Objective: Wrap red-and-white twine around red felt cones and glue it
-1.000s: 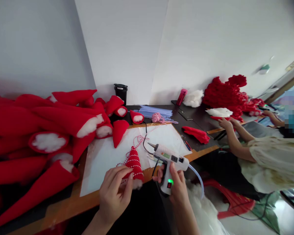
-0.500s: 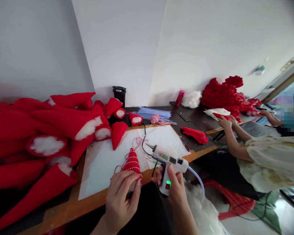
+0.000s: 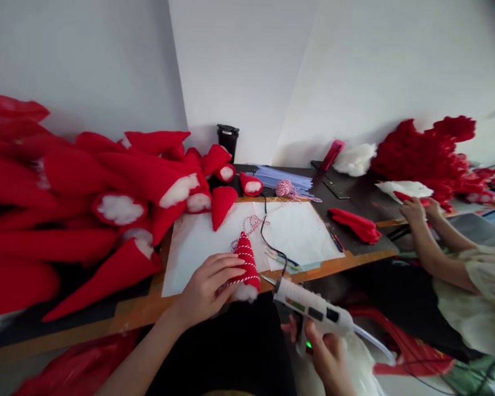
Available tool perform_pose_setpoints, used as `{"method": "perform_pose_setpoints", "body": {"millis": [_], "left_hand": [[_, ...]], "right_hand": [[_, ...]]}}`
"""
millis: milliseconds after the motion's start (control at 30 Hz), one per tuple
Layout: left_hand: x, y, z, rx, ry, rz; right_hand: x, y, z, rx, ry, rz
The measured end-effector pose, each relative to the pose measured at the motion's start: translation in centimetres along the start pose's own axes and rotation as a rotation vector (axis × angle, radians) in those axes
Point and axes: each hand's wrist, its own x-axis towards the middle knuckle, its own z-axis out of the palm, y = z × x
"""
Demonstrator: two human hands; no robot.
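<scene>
My left hand (image 3: 208,289) grips a small red felt cone (image 3: 247,259), stuffed with white filling that shows at its wide end. Red-and-white twine (image 3: 253,221) winds round the cone in a spiral, and its loose part trails over white paper to a ball of twine (image 3: 286,188). My right hand (image 3: 328,352) is wrapped round the handle of a white hot glue gun (image 3: 309,305). The gun's nozzle points left, close to the cone's wide end; whether they touch I cannot tell. A clear glue stick (image 3: 373,341) sticks out of its back, and a green light glows on the handle.
Stuffed red cones (image 3: 124,209) are heaped on the left. White paper (image 3: 301,234) covers the wood-edged table. The gun's black cord (image 3: 268,236) crosses it. Behind lie clear glue sticks (image 3: 278,177) and a black cup (image 3: 227,140). A co-worker's hands (image 3: 418,210) hold red fabric at right.
The glue gun has dropped and tilted, its nozzle now near the cone's wide end. My left hand has shifted along the cone, exposing its stuffing. The whole view has swung left.
</scene>
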Motion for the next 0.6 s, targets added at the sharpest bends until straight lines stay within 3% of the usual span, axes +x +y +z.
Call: {"method": "perform_pose_setpoints", "body": {"millis": [100,200,400,600], "left_hand": [[0.7,0.0,0.0,-0.023,0.010,0.029],[1.4,0.4,0.1,-0.004,0.002,0.020],[2.3,1.3,0.9,0.032,-0.016,-0.015],[3.2,1.7,1.4,0.091,-0.053,-0.004]], "right_hand": [[-0.9,2.0,-1.5,-0.134,-0.033,-0.052],[-1.6,2.9,-1.8,-0.182,0.026,-0.094],[-2.1,1.9,-0.6,-0.316,0.093,-0.189],[-1.8,1.8,-1.0,-0.339,0.089,-0.267]]}}
